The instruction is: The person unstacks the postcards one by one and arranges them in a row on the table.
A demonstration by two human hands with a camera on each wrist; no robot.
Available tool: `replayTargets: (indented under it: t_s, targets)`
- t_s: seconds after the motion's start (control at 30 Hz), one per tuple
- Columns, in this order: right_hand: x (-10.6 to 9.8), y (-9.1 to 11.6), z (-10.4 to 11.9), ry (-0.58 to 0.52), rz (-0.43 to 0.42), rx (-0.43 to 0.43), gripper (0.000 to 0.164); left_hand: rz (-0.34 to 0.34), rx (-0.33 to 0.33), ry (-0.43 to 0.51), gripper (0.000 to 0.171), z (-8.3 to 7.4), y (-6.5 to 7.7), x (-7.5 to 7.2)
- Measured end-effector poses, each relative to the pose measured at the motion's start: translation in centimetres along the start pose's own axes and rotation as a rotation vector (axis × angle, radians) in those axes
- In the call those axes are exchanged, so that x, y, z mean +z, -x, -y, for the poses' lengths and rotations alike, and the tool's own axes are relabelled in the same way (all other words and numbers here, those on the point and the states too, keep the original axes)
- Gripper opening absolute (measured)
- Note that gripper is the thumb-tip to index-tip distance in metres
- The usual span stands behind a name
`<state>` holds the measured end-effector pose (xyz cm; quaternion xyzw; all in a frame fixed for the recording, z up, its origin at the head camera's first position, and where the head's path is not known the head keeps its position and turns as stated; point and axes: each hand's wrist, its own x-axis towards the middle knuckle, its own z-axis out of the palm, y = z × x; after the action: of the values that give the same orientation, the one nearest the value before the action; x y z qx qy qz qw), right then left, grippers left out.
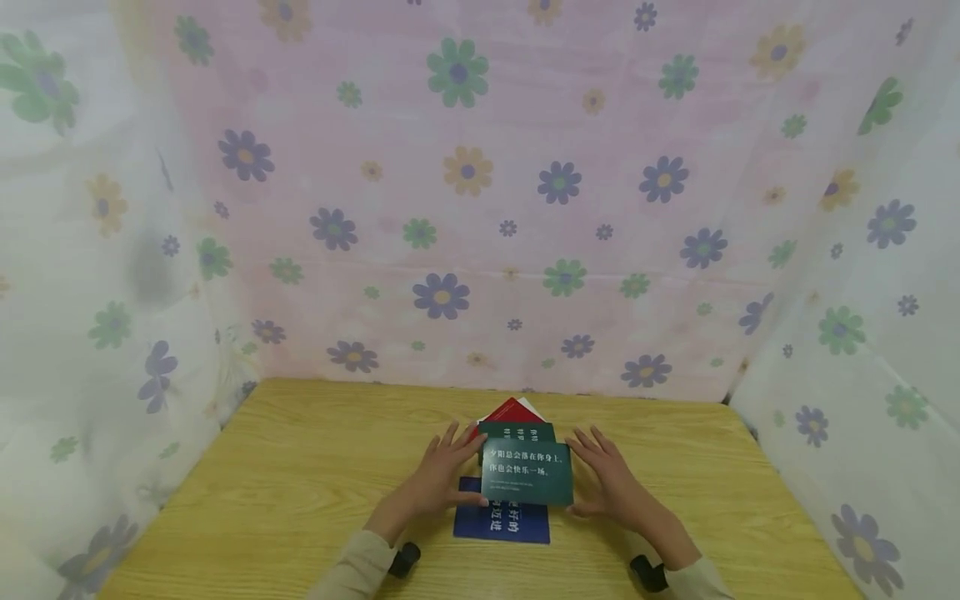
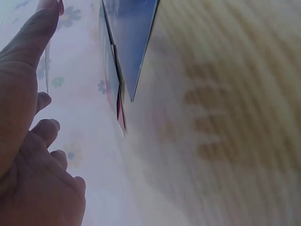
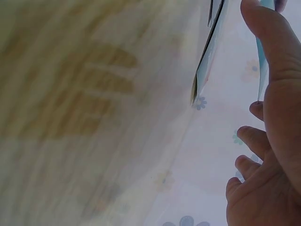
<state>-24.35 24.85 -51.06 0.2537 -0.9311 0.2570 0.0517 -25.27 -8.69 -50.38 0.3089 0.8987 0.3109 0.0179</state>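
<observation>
A dark green card (image 1: 528, 492) with white Chinese lettering is held up in front of the person, its printed face toward the head camera. The left hand (image 1: 431, 483) pinches its left edge, thumb near the bottom corner and fingers at the top. At the opposite edge, the right hand (image 1: 617, 496) grips it the same way. Edge-on, the card (image 3: 261, 66) is a thin strip in the right wrist view. Behind and below it lie a blue card (image 1: 501, 531), another green card (image 1: 545, 430) and a red card (image 1: 513, 410), partly overlapped.
A white card corner (image 1: 531, 407) peeks out behind the red one. All this is on a wood-grain table (image 1: 300, 475). Flower-patterned cloth (image 1: 465, 233) hangs at the back and on both sides. Dark wrist straps (image 1: 405, 560) sit by the sleeves.
</observation>
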Motion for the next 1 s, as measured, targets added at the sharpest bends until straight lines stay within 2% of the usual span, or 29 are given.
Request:
replayTargets:
  t_s: [0.2,0.43,0.63,0.9,1.0]
  targets:
    - [-0.1,1.3,-0.4,-0.001,0.005,0.007,0.108,0.002,0.02,0.047,0.098,-0.4,0.3,0.8]
    - [-0.1,2.6,-0.6,-0.003,-0.033,-0.007,0.107,0.002,0.021,0.089,0.101,-1.1,0.5,1.5]
    - [-0.7,4.2,-0.7,-0.033,-0.005,0.034,0.106,0.015,0.004,0.043,0.099,-2.2,0.4,2.4]
    - [-1.6,6.0,-1.3,-0.028,-0.003,0.022,0.106,0.054,-0.06,-0.004,0.099,-4.5,0.4,3.3]
    - [-1.8,6.6,-1.6,-0.04,-0.005,0.033,0.105,0.067,-0.064,-0.006,0.099,-5.1,0.3,3.5]
